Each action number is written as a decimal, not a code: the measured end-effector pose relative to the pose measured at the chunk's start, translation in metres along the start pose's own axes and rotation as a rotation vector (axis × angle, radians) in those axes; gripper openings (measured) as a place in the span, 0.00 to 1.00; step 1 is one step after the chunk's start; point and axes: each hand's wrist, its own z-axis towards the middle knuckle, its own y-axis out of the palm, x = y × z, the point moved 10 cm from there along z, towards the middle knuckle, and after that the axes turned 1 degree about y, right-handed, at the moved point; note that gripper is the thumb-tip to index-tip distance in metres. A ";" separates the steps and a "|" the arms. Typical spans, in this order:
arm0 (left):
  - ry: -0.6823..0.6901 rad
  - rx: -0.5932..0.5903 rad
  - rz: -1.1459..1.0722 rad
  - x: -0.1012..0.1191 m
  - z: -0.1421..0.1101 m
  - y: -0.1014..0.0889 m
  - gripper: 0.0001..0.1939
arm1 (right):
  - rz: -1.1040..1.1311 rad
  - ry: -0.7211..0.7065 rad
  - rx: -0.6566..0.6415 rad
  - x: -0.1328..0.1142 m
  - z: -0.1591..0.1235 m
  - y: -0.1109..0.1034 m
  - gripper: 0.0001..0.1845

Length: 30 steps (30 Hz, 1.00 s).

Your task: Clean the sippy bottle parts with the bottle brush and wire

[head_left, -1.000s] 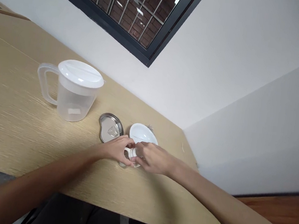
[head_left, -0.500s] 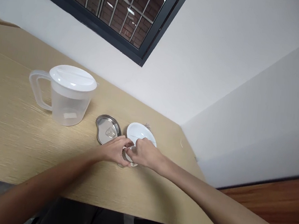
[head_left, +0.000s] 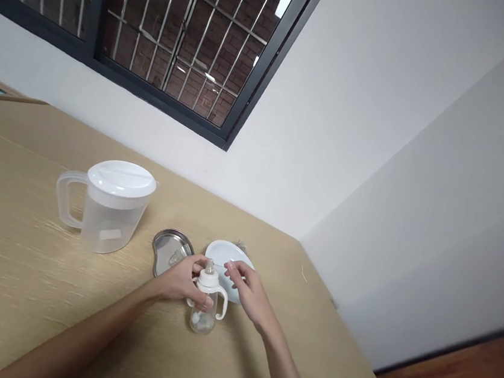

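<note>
A clear baby bottle (head_left: 203, 323) with a white collar, two white side handles and a clear nipple stands upright on the table. Something whitish lies inside at its bottom. My left hand (head_left: 189, 282) is wrapped round the bottle's upper part from the left, thumb in front. Just right of the nipple, my right hand (head_left: 241, 282) is apart from the bottle, its fingers loosely bent and nothing visible in them. Behind that hand is a white bowl (head_left: 222, 249), partly hidden, with a thin rod across it. A kidney-shaped metal tray (head_left: 163, 251) holding a small clear piece sits left of the bowl.
A translucent pitcher (head_left: 109, 221) with a white lid stands to the left on the wooden table (head_left: 59, 325). Small grey bristles (head_left: 240, 246) show behind the bowl. The white wall (head_left: 275, 179) and barred window (head_left: 182, 41) rise behind the table.
My right hand has come off the bottle's top and moved a little right and up. The bottle, with its nipple, now shows clearly in my left hand. The whole view has shifted upward.
</note>
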 end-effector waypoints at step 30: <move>0.139 -0.074 0.575 0.008 -0.003 0.016 0.41 | -0.805 -0.203 -0.264 0.002 0.118 0.115 0.26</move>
